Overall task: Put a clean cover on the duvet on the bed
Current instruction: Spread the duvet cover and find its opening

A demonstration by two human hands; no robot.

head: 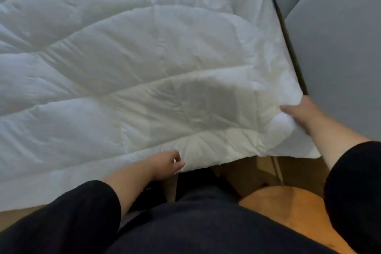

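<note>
Bare duvet (pixel 127 64) spread over bed, no cover seen. Left hand (pixel 165 164) pinching near hem at 6 o'clock; right hand (pixel 301 112) apparently gripping corner at 3 o'clock. Best kept taut, corners squared, before covering.

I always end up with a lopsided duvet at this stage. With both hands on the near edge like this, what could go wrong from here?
1. The left hand holds only a thin bit of the duvet edge, so it may slip free on a tug.
2. The right hand grips the corner beside the grey panel; the corner could catch in that dark gap.
3. No clean cover shows in this view, so it may lie out of easy reach.
</note>
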